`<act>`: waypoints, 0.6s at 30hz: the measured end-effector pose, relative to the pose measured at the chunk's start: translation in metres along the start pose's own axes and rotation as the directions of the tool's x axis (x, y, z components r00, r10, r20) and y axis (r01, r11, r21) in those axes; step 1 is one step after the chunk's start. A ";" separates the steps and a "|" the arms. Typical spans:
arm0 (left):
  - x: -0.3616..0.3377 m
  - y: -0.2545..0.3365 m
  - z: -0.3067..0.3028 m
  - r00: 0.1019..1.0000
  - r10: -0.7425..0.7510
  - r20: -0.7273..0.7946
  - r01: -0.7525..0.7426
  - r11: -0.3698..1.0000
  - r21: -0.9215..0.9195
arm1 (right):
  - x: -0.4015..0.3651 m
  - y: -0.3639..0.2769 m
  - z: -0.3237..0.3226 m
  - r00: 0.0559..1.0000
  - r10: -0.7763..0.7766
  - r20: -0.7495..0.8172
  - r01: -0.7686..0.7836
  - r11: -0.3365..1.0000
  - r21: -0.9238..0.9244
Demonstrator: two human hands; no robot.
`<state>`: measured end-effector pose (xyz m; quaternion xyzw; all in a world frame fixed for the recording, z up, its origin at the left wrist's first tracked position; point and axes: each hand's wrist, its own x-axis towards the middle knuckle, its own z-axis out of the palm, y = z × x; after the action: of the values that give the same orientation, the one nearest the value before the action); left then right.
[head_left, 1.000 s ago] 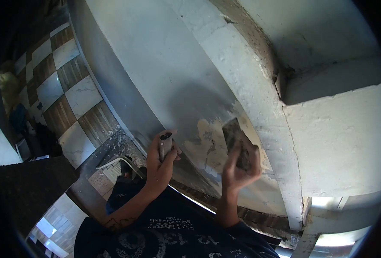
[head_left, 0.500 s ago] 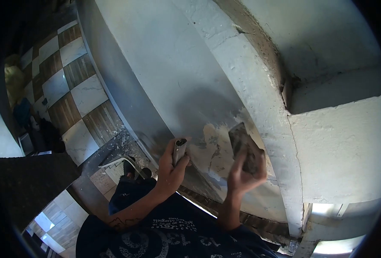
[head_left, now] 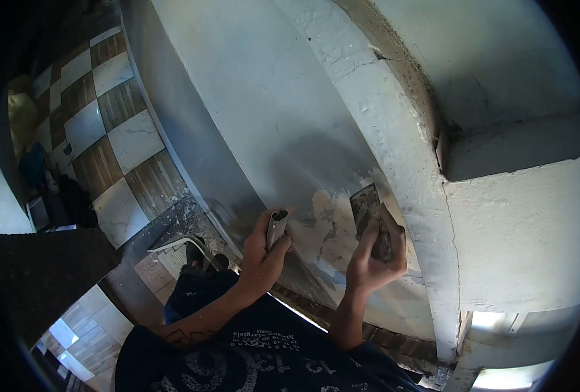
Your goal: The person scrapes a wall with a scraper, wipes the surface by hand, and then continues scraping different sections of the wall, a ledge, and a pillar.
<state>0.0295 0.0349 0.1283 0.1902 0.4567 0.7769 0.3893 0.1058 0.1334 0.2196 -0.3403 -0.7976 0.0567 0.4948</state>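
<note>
My left hand (head_left: 264,251) is closed around a short hollow metal tube (head_left: 277,225), its open end pointing up and its lower part hidden in my fingers. To the right, my right hand (head_left: 376,264) grips a flat, stained scraper (head_left: 366,204) with a dark rectangular blade. Thumb and fingers press on both sides of the scraper, covering much of its lower part. The blade overlaps a patch of peeled paint (head_left: 324,209) on the grey-white wall (head_left: 264,98). Bare tan and whitish areas show on the wall between and below my hands.
A rough, cracked ledge (head_left: 394,124) runs along the wall's right side. At left lies a checkered tile floor (head_left: 107,144), with paint flakes (head_left: 188,215) along the wall's foot. A curved pale metal piece (head_left: 172,244) stands near my leg. Dark items and a blue cloth (head_left: 34,163) lie far left.
The scraper, blurred by motion before, now shows sharply with its blade turned more into view. My left hand keeps its hold on the tube, and the view has shifted slightly.
</note>
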 end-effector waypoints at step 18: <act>-0.003 0.005 -0.009 0.999 0.027 -0.040 -0.027 1.000 -0.003 | -0.001 0.000 0.016 0.998 0.008 0.063 -0.004 0.997 -0.072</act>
<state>0.0235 0.0260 0.1286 0.1799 0.4603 0.7866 0.3701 0.0924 0.1365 0.2110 -0.3583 -0.8134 0.0401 0.4565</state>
